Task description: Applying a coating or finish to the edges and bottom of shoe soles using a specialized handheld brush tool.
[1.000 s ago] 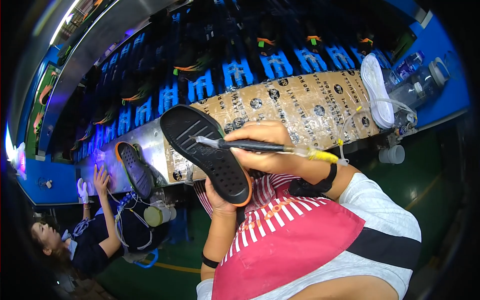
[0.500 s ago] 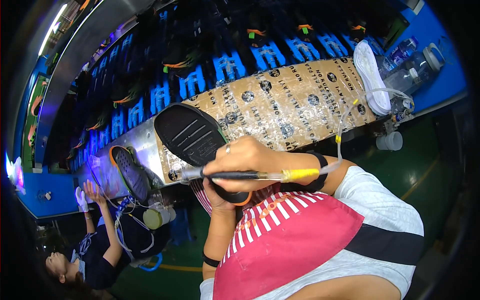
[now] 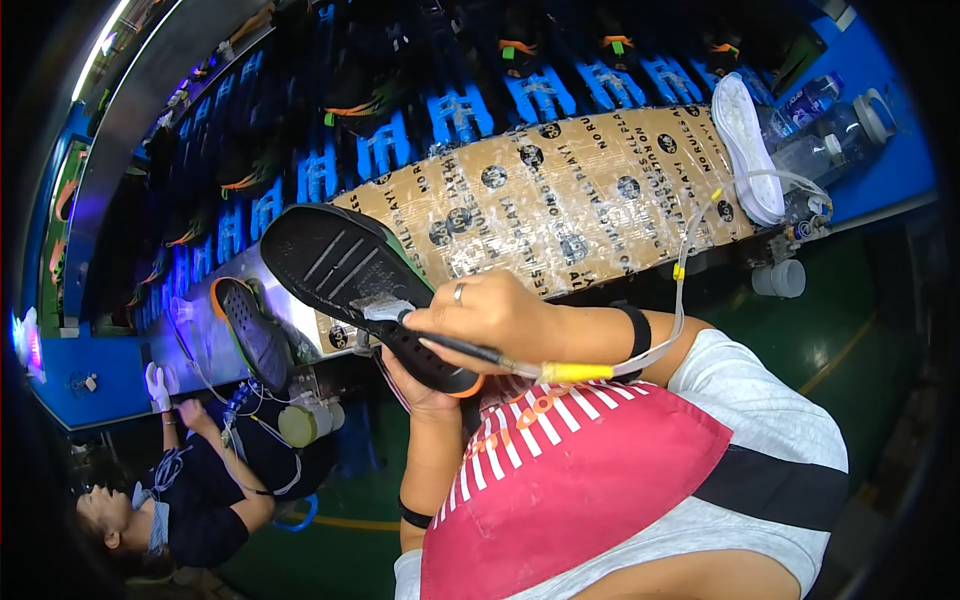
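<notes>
In the head view, beside the cardboard-covered ledge (image 3: pixel 600 165): possible twisting or tipping of the black shoe sole (image 3: pixel 345 278) under pressure from the brush (image 3: pixel 465 349), with visible hand support only at the orange-trimmed end. Also possible, smearing past the rim from a skid of the tip or a snag of the clear tube (image 3: pixel 678 300). With right hand (image 3: pixel 490 315) fingers clamped around the brush handle, just above the sole's upturned face; with left hand (image 3: pixel 425 390) fingers wrapped around the near end, partly hidden beneath.
</notes>
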A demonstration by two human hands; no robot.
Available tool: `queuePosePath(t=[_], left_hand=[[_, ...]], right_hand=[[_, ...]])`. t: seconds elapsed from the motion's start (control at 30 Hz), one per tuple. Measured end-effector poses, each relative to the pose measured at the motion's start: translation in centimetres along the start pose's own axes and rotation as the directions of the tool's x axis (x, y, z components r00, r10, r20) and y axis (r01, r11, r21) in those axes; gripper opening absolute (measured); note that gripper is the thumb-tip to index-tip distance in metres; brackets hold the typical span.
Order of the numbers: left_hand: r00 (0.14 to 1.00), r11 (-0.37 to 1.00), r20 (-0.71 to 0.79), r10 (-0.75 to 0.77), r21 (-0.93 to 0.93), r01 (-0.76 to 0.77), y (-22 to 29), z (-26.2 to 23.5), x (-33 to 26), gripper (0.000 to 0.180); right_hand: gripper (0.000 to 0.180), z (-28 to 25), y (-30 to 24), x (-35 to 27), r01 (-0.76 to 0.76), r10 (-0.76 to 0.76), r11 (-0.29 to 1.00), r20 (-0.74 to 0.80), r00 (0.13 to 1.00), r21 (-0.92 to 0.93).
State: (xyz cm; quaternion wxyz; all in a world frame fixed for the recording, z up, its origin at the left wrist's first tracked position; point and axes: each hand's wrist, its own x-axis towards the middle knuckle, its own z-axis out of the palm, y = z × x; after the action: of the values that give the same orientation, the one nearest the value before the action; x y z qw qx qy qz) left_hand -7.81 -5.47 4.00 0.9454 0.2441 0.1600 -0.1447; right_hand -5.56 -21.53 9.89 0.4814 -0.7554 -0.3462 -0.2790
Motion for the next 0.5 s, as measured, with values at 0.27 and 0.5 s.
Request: queuePosePath(t=[0.27, 0.5], left_hand=[[0.991, 0.996, 0.131, 0.008, -0.085, 0.003, 1.1, -0.2, 0.7, 0.069], [0.976, 0.987, 0.204, 0.081, -0.15, -0.051, 1.1, -1.3, 1.6, 0.072]], right_hand=[[0.022, 0.8, -0.4, -0.9, -0.13, 0.131, 0.974, 0.007, 0.991, 0.187], [0.023, 1.5, -0.2, -0.9, -0.046, -0.011, 0.91, 0.134, 0.991, 0.411]])
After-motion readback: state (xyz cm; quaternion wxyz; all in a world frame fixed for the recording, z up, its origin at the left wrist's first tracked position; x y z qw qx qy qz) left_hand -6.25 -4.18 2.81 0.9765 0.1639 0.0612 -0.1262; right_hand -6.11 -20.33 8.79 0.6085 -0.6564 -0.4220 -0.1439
